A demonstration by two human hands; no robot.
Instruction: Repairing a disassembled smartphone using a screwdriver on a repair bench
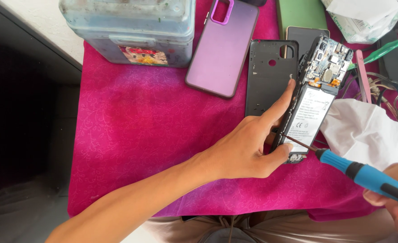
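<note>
An opened phone (313, 101) with its battery and circuit board showing lies on a magenta cloth (140, 121). My left hand (248, 144) steadies it, forefinger stretched along its left edge and thumb at its lower end. My right hand (394, 202), at the lower right corner, grips a blue-and-black screwdriver (360, 173). Its thin metal tip touches the phone's lower left part near my thumb. A black back cover (268, 76) lies flat just left of the phone, partly under my forefinger.
A purple phone case (221, 47) lies left of the black cover. A dirty clear plastic box (131, 29) stands at the back left. White tissue (365, 130) sits right of the phone, with a green case (300, 13), cables and tools (387, 76) behind.
</note>
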